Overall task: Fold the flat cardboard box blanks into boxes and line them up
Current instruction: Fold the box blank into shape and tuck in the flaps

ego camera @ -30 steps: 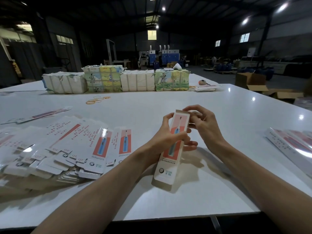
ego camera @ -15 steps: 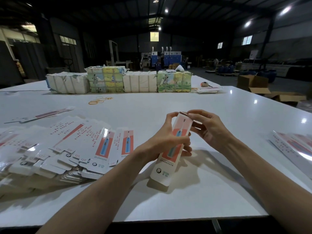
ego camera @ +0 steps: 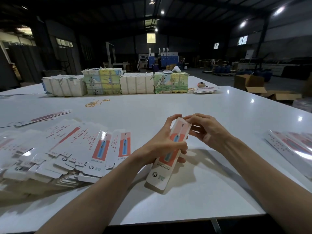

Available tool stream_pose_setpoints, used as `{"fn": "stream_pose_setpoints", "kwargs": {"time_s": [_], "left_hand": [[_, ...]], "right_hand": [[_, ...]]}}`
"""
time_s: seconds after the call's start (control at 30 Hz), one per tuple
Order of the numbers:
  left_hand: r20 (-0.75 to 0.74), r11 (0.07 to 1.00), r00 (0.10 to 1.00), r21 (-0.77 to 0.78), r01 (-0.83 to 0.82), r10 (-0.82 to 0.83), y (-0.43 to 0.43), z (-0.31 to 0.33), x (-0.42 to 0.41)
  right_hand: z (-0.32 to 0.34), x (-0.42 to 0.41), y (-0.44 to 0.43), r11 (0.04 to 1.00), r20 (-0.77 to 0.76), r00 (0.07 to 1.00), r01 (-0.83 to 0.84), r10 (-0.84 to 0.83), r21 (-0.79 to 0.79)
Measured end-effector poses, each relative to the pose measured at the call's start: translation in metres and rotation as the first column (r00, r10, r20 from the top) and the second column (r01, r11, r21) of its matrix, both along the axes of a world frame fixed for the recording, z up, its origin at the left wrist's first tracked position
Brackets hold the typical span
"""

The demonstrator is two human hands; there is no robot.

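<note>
- I count one long white-and-red cardboard box [ego camera: 157, 174] and four wrapped paper bundles [ego camera: 137, 83] behind it.
- The left hand [ego camera: 162, 146] grips its middle; the right hand [ego camera: 207, 130] pinches its top end.

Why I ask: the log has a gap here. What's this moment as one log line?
step: closing box top end | left grip: holds box middle | right grip: fingers at top flap | flat blanks: fanned pile, table left
</note>
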State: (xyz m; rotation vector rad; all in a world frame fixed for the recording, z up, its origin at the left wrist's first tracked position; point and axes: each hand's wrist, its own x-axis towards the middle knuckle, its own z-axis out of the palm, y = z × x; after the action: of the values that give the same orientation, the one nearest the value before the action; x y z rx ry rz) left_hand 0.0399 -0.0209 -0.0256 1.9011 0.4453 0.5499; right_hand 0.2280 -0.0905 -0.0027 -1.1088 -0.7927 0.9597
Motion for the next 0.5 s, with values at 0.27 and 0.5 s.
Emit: {"fn": "stream_pose_setpoints", "kwargs": {"time_s": [0.27, 0.5], "left_hand": [[0.106, 0.980, 0.990, -0.185, -0.069, 0.089, 0.007, 0.004, 0.000], [0.152, 0.964, 0.983, -0.259, -0.062, 0.104, 0.007, -0.004, 0.004]], "right_hand": [[-0.006, -0.015, 0.001, 0.982, 0.169, 0.983, -0.099, 0.071, 0.163], [-0.013, -0.024, -0.003, 0.965, 0.474, 0.871, 0.001, -0.130, 0.263]]}}
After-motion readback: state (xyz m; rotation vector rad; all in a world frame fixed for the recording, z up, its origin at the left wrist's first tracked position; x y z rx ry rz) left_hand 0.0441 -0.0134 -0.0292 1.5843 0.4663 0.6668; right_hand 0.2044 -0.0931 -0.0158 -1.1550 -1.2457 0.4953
